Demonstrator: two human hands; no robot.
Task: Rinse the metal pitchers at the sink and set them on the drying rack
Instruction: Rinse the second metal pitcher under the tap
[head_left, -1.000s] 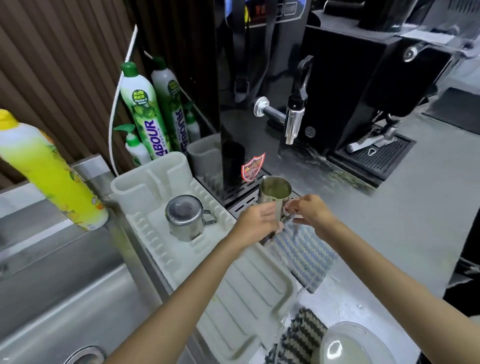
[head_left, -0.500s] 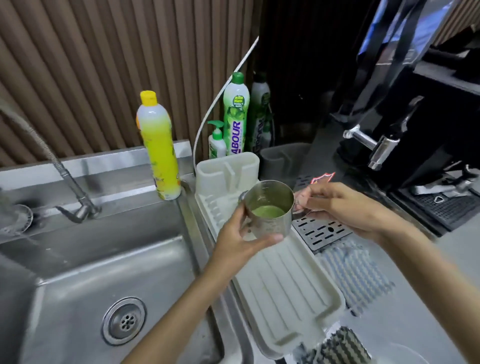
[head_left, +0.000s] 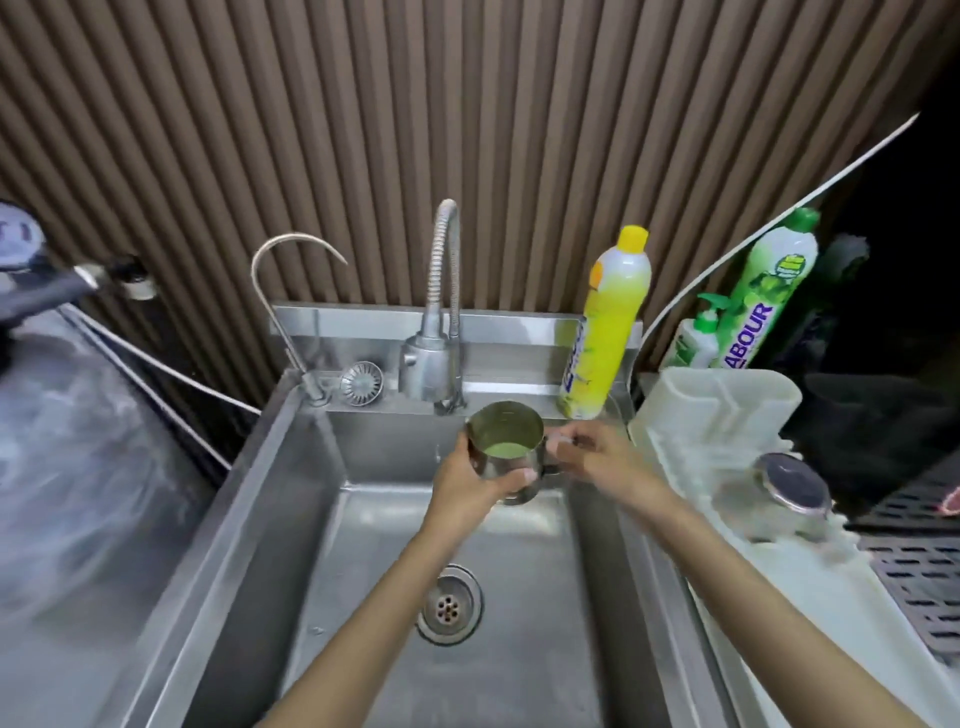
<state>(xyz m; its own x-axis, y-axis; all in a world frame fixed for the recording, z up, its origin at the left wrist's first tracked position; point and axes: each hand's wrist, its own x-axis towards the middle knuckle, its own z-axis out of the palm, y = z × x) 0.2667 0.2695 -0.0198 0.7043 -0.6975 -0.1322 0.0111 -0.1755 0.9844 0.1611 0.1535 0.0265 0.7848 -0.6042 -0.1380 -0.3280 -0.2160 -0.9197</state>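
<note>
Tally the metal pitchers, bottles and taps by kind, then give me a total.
Metal pitchers: 2, the held pitcher and the pitcher on the drying rack
Bottles: 3, the yellow bottle, the green bottle and the small pump bottle
Taps: 2, the flexible tap and the thin gooseneck tap
Total: 7

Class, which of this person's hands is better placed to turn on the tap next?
Probably the right. The left hand wraps the body of the round steel pitcher, carrying it; the right hand only holds its handle, so it could let go and reach the chrome flexible tap.
</note>
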